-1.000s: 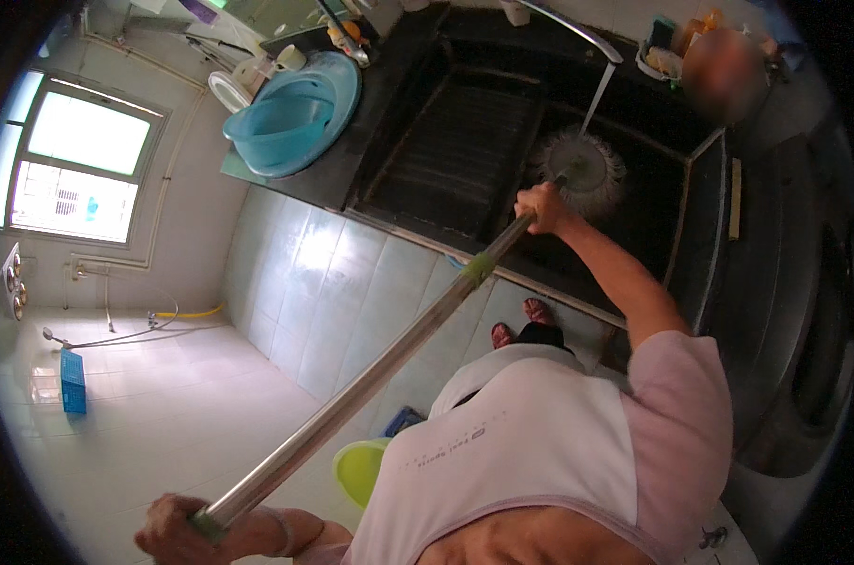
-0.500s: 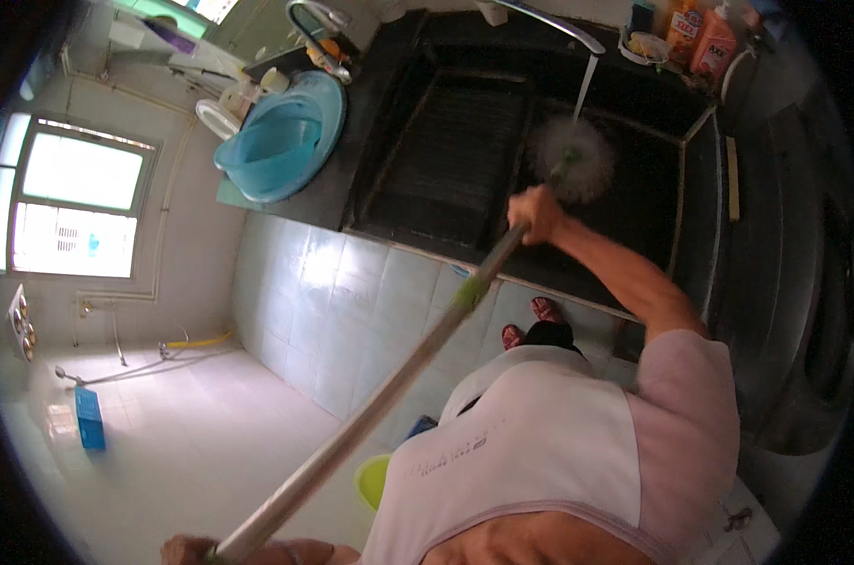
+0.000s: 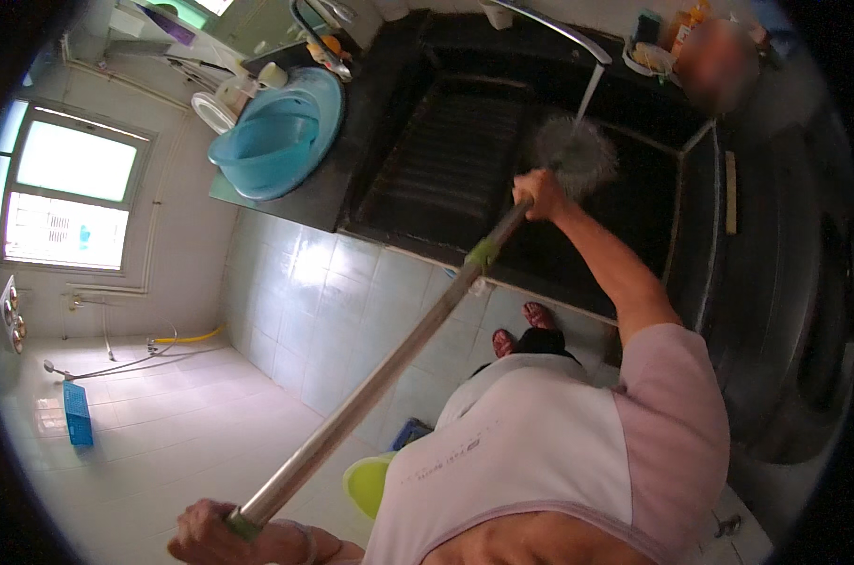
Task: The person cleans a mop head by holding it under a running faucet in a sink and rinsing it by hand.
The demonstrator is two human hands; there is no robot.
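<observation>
A long metal pole (image 3: 370,391) with green fittings slants across me from lower left to the sink. Its round, fuzzy grey head (image 3: 585,162), blurred so that I cannot tell bristles from strands, sits under a stream of water from the tap (image 3: 563,36). My right hand (image 3: 540,195) is wrapped round the pole just below that head, above the near part of the black sink (image 3: 625,240). At the lower left, my left hand (image 3: 206,530) is closed on the pole's other end, beside a green end piece.
Left of the sink, blue basins (image 3: 267,141) rest on the counter under a second tap (image 3: 323,47). Bottles (image 3: 681,33) and a small dish (image 3: 648,58) stand at the back right. A yellow-green basin (image 3: 366,485) and a blue basket (image 3: 77,414) are lower down.
My left hand and the pole's near end have moved up and slightly right, further into view. The fuzzy head stays under the running water.
</observation>
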